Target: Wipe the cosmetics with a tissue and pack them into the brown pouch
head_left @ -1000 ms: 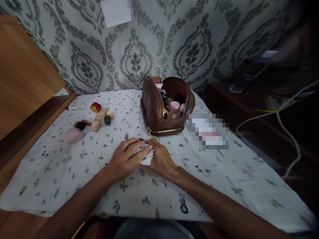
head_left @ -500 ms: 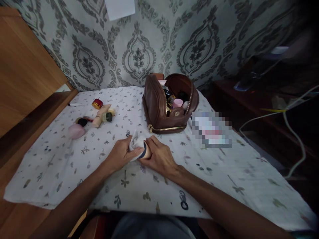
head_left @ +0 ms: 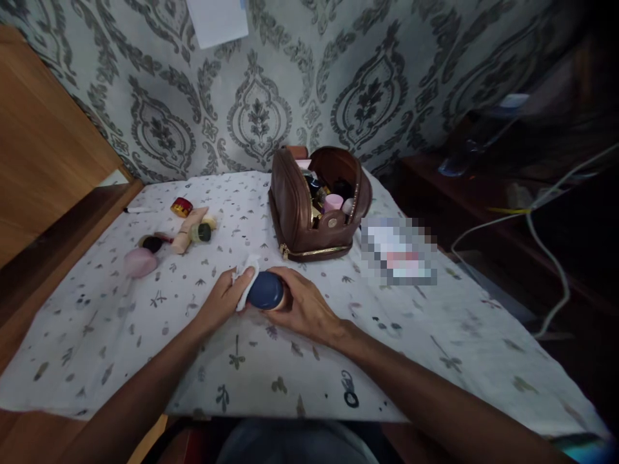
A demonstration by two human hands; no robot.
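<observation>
My right hand (head_left: 305, 305) is wrapped round a small round jar (head_left: 265, 290) with a dark blue lid and a pale beige side. The lid faces up toward me. In my left hand (head_left: 224, 301) a folded white wipe (head_left: 247, 276) is pinched, its edge against the left side of the lid. Both hands are over the front middle of the cloth-covered table. Behind them stands a brown makeup bag (head_left: 302, 212), unzipped, with a pink-capped item (head_left: 332, 203) and several other cosmetics inside.
Left on the patterned cloth (head_left: 145, 348) lie a pink sponge-like piece (head_left: 140, 263), a beige tube (head_left: 189, 230), a green jar (head_left: 200, 232), a red-gold container (head_left: 181, 207) and a white pen (head_left: 139, 209). A blurred-out flat item (head_left: 400, 252) is right of the bag. Cables (head_left: 546, 270) hang at right.
The wipe has moved off the jar's top to its left side, uncovering the blue lid. My left hand has shifted slightly left. The whole view has swung a little to the right.
</observation>
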